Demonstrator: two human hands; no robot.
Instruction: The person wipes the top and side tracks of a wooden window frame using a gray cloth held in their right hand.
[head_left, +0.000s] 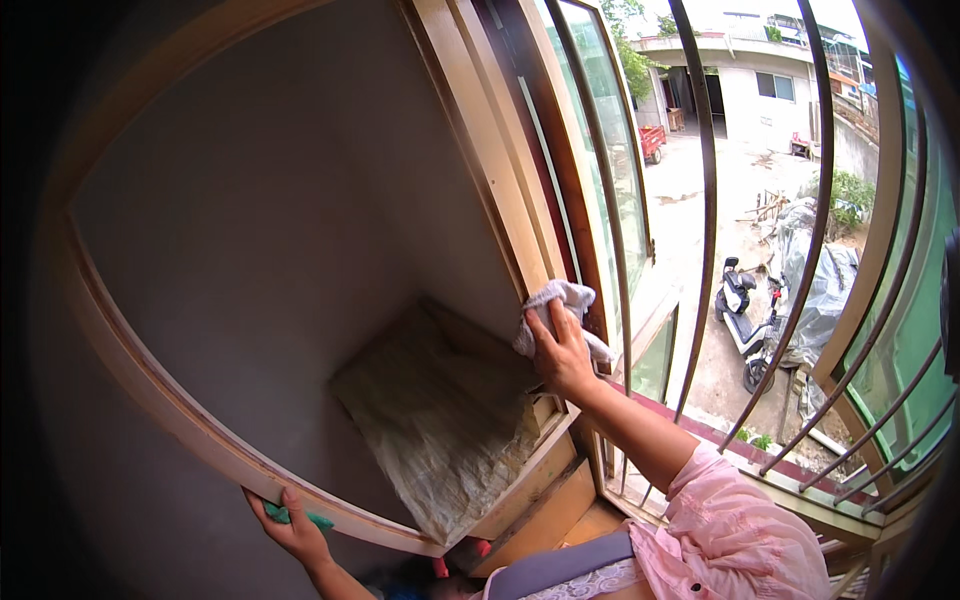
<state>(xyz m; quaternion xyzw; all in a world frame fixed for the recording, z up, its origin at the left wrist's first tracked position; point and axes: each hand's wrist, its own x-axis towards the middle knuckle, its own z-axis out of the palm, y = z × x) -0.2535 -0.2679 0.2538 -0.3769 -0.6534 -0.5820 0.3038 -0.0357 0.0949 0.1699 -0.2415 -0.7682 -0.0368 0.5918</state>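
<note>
My right hand presses a crumpled pale grey cloth against the upright post of a wooden frame, beside the window. Lower down on the left, my left hand is at the edge of the curved-looking wooden rail. A bunched green piece, perhaps cloth, shows between its thumb and fingers. Inside the frame, a worn, wrinkled sheet covers a shelf-like surface with a ragged edge near my right wrist.
Metal window bars stand close on the right, past an open glass casement. Wooden boards like steps lie below. Through the bars, a yard holds a scooter, plastic sheeting and a red cart.
</note>
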